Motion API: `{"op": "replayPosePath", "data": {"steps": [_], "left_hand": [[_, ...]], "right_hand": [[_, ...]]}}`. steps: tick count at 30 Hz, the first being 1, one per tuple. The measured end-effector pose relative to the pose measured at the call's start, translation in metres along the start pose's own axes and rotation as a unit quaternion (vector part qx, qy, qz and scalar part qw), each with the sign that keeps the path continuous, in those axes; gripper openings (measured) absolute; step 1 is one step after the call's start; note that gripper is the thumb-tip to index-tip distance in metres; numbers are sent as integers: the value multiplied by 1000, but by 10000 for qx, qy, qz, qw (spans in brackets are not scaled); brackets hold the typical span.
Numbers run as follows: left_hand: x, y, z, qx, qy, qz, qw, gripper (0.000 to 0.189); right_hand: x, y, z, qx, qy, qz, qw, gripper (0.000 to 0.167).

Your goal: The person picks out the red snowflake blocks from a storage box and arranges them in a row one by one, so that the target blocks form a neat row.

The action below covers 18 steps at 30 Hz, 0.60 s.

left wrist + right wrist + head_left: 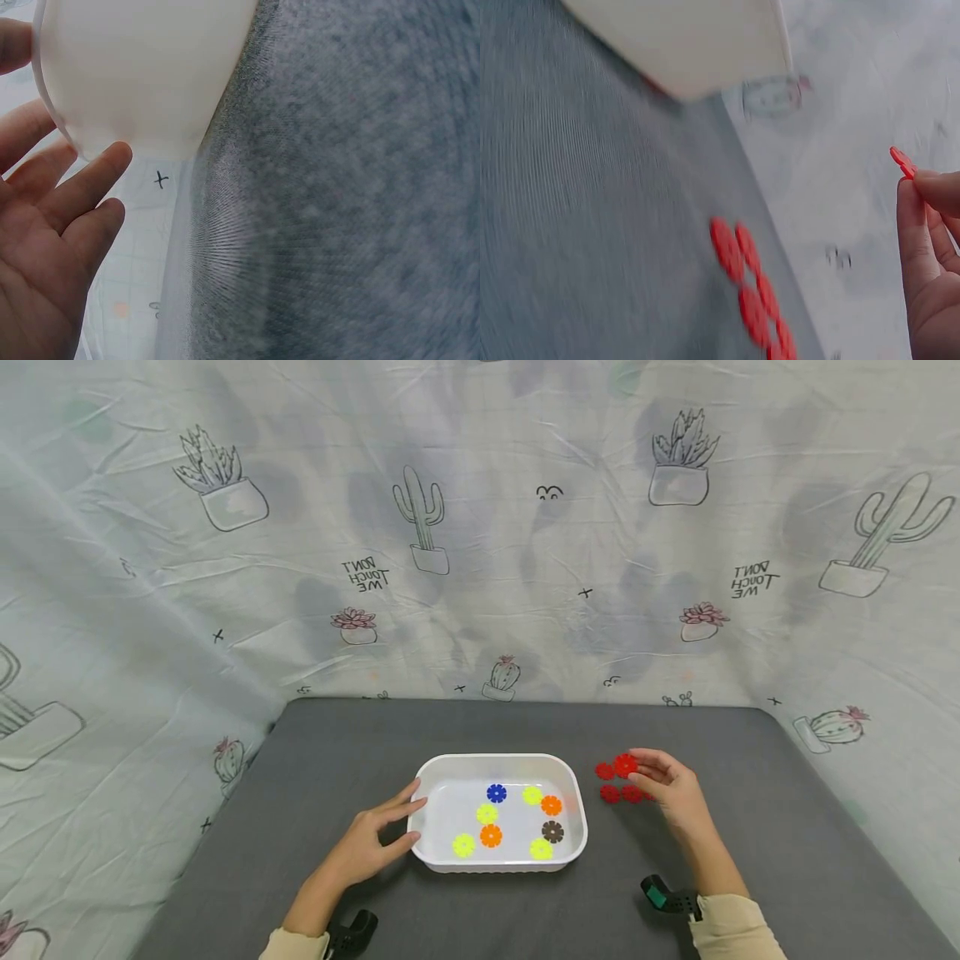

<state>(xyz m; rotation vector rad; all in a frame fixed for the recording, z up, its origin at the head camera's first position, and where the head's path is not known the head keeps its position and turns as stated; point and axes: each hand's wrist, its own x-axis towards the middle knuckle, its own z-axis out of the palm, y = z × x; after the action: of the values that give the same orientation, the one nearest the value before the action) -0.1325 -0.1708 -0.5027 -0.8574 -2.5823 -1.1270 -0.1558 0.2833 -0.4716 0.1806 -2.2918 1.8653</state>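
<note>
A white plastic tray (495,866) stands on the grey table. Inside it lie several notched flower-shaped discs: yellow ones, an orange disc (491,836), a blue disc (497,793) and a brown disc (552,832). My left hand (369,843) rests at the tray's left end, thumb and fingers spread along the rim. To the right of the tray, my right hand (670,785) pinches a red disc (625,766) between thumb and fingertips, held above the table. Below it are several more red discs (754,315), partly hidden by the hand in the head view.
The grey table (360,727) reaches back to a pale cloth (480,568) printed with cacti and potted plants, which also hangs at both sides. Each wrist wears a black strap mount, the right mount (667,897) showing a green patch.
</note>
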Motion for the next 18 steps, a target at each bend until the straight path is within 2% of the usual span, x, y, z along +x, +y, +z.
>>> {"op": "replayPosePath", "data": {"steps": [7, 14, 18], "left_hand": [[1, -1, 0, -58, -12, 65, 10000, 45], [1, -2, 0, -47, -4, 23, 10000, 45], [0, -1, 0, -60, -26, -45, 10000, 46]], "right_hand": [[-6, 19, -35, 371, 702, 294, 9964, 38], [-9, 34, -59, 1282, 1252, 406, 9830, 28], [-11, 40, -66, 971, 1513, 719, 9811, 27]]}}
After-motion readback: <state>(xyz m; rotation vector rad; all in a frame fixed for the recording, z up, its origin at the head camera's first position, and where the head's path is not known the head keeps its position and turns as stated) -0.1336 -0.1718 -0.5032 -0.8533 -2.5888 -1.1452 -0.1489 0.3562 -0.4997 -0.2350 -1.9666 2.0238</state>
